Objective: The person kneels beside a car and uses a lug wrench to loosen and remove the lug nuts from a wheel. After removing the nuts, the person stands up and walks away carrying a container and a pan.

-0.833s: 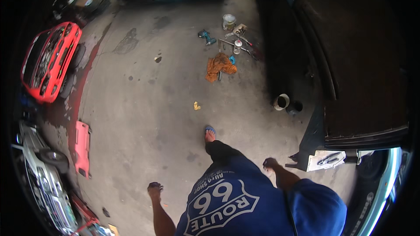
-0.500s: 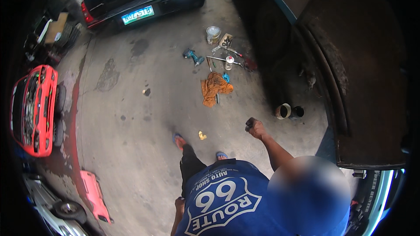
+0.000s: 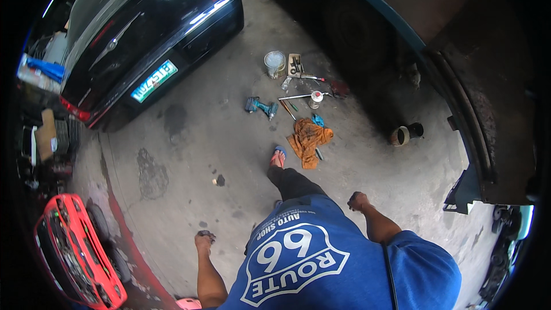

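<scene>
My left hand [image 3: 205, 238] hangs out beside my body over the concrete floor, its darkened fingers loosely bent and partly apart. Nothing shows in it. On the other side my right hand [image 3: 358, 200] is closed, with dark fingers, and whatever it may hold is hidden. Neither hand touches anything around it. Nearest to the right hand lies an orange-brown rag [image 3: 309, 139], with a blue scrap [image 3: 318, 120] beside it. My foot in a flip-flop [image 3: 278, 157] is set down just left of the rag.
Beyond the rag lie a teal cordless power tool [image 3: 261, 107], a white bottle [image 3: 315, 100], a bucket [image 3: 275, 64] and a tray of small parts [image 3: 295, 65]. Two open cylinders [image 3: 400, 135] lie at right. A black car [image 3: 155, 40] stands far left, a red car front [image 3: 80, 252] near left.
My view has turned and moved forward, bringing the rag and tools nearer my body. My right hand has drawn back closer to me; my left hand has swung outward into fuller view.
</scene>
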Available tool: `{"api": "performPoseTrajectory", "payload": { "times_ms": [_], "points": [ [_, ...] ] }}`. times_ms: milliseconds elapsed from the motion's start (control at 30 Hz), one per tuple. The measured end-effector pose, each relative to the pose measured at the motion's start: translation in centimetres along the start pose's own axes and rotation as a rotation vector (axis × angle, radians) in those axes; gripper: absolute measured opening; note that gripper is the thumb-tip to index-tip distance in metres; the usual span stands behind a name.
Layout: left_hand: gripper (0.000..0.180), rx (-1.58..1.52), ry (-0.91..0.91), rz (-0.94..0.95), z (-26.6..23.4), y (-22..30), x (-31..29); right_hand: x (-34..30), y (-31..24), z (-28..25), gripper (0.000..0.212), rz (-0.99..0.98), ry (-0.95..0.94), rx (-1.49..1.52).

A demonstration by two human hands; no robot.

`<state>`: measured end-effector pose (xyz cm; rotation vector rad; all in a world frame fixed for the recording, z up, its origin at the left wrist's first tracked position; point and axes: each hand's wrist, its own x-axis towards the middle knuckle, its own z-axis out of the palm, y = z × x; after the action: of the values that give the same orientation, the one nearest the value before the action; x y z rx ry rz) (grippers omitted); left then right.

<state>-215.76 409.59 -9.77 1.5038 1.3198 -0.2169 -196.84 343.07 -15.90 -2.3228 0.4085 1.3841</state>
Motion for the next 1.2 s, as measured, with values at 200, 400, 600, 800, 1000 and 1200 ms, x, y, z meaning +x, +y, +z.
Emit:
{"api": "performPoseTrajectory", "payload": {
  "times_ms": [200,400,600,800,1000,1200],
  "points": [
    [0.019,0.104,-0.066,0.11,2.2,19.6,10.4,6.1,-15.4,-6.1,0.024,0.135,-0.121,0.276],
    [0.023,0.356,-0.318,0.128,9.9,34.2,16.5,11.3,-32.1,-19.9,0.033,-0.257,0.444,0.318],
    [0.018,0.88,-0.385,0.278,17.0,52.3,28.1,20.1,-40.7,-25.8,0.035,-0.193,0.571,0.394],
    [0.025,0.98,-0.407,0.991,29.7,76.9,40.5,19.0,-47.9,-21.7,0.024,0.213,0.605,0.592],
    [0.017,0.827,-0.773,0.843,47.6,94.9,42.7,18.1,-55.7,-20.3,0.022,0.398,0.615,0.783],
    [0.018,0.892,-0.929,1.073,59.7,101.8,40.1,19.8,-59.5,-26.8,0.024,0.536,0.724,1.312]
  ]
}}
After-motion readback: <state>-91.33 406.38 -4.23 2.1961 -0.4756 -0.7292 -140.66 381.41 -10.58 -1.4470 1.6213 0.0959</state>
